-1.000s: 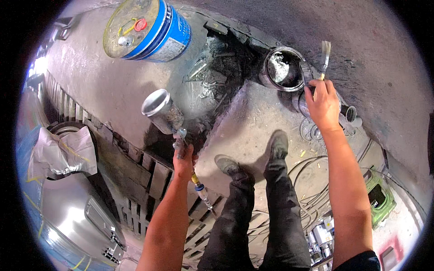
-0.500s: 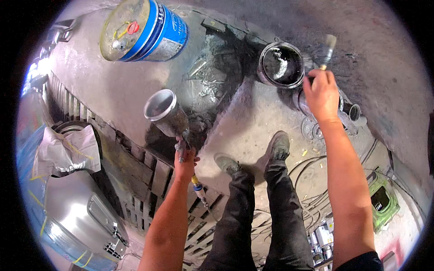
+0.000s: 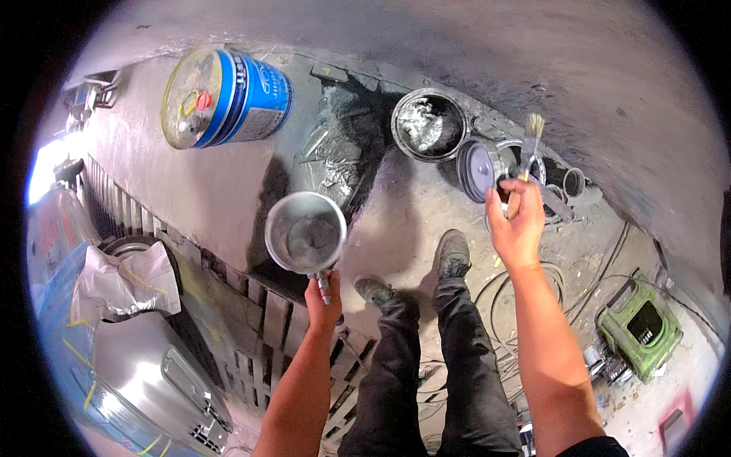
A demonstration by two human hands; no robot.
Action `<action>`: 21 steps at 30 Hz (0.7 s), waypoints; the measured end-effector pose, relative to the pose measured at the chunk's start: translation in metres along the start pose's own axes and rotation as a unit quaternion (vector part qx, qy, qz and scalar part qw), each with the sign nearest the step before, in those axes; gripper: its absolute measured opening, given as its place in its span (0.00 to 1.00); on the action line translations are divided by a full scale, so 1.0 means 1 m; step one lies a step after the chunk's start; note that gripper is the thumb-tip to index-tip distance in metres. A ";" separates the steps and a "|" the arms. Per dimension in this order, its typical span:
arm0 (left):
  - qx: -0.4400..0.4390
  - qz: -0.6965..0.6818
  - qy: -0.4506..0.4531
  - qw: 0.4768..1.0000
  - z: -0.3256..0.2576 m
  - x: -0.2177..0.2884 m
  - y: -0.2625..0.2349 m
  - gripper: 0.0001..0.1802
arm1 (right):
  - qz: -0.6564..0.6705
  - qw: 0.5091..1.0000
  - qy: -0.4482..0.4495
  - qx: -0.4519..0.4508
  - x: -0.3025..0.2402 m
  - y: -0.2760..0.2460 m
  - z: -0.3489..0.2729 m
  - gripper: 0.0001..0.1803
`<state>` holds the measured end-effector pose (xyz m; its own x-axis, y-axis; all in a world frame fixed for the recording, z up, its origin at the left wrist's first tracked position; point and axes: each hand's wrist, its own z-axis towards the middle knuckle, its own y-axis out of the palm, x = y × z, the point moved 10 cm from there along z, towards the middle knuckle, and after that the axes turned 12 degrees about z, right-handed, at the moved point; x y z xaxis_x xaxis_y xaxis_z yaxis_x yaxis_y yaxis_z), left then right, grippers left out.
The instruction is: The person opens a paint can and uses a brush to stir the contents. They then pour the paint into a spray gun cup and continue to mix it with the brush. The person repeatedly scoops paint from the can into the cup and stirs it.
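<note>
My left hand (image 3: pixel 325 299) is closed round the grip of a spray gun (image 3: pixel 324 283). The gun's round metal cup (image 3: pixel 306 232) is uncovered, its mouth facing up, with grey inside. In my right hand (image 3: pixel 518 221) is a paintbrush (image 3: pixel 532 145), bristles pointing up and away. A grey round lid (image 3: pixel 480 169) is at the thumb and fingertips of the same hand, tilted on edge; it appears to be held with the brush. Just beyond and left of it stands an open bucket (image 3: pixel 431 126) with shiny dark and silvery residue inside.
A blue drum (image 3: pixel 251 99) with a red cap lies tilted at far left. Floor grating (image 3: pixel 251 320) and a silver car panel (image 3: pixel 137 365) with masking paper (image 3: pixel 126 282) are at left. Hoses (image 3: pixel 495 312) coil at right near a green machine (image 3: pixel 640 327). Clear cups (image 3: pixel 572 183) sit by the wall.
The spray gun has turned so its cup mouth shows more fully. My right hand has moved down and left with the paintbrush, and a grey lid now shows at its fingers.
</note>
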<state>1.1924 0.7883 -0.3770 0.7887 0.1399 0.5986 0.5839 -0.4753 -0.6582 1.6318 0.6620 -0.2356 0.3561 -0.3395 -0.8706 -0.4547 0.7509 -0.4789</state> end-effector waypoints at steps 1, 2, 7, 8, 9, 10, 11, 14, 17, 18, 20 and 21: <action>-0.014 0.025 0.000 1.000 -0.001 0.006 0.007 0.10 | 0.009 1.000 0.013 0.024 0.012 -0.011 -0.007 0.12; -0.023 0.046 0.032 0.998 -0.004 0.031 0.011 0.09 | 0.011 0.998 0.049 0.030 0.025 -0.019 -0.014 0.12; -0.092 0.163 0.123 0.975 -0.012 0.100 0.028 0.07 | 0.060 0.982 0.165 0.067 0.057 -0.050 -0.040 0.12; -0.103 0.185 0.135 0.968 -0.013 0.110 0.031 0.07 | 0.073 0.980 0.168 0.077 0.058 -0.055 -0.043 0.12; -0.146 0.140 0.089 0.975 -0.008 0.079 0.041 0.13 | 0.094 0.974 0.187 0.083 0.063 -0.058 -0.047 0.12; -0.145 0.116 0.114 0.976 -0.004 0.079 0.044 0.15 | 0.098 0.972 0.194 0.085 0.067 -0.060 -0.050 0.12; -0.144 0.091 0.140 0.975 -0.001 0.081 0.047 0.17 | 0.101 0.970 0.201 0.088 0.071 -0.063 -0.053 0.13; -0.148 0.098 0.175 0.968 0.013 0.094 0.058 0.19 | 0.102 0.969 0.203 0.098 0.080 -0.071 -0.061 0.13; -0.147 0.195 0.146 0.958 0.028 0.140 0.068 0.10 | 0.097 0.968 0.204 0.110 0.083 -0.083 -0.066 0.13; -0.138 0.235 0.132 0.953 0.033 0.147 0.071 0.10 | 0.098 0.967 0.206 0.112 0.084 -0.084 -0.067 0.13; -0.115 0.312 0.103 0.938 0.041 0.155 0.072 0.12 | 0.103 0.966 0.206 0.116 0.088 -0.084 -0.070 0.13; -0.096 0.333 0.108 0.932 0.048 0.149 0.074 0.15 | 0.105 0.966 0.205 0.117 0.089 -0.084 -0.071 0.13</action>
<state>1.3621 0.8162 -0.3583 0.8944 -0.4100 0.1789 -0.0822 -0.5437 -0.8352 1.6436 0.5283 -0.2812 -0.0995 -0.3249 -0.9405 -0.2672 0.9192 -0.2892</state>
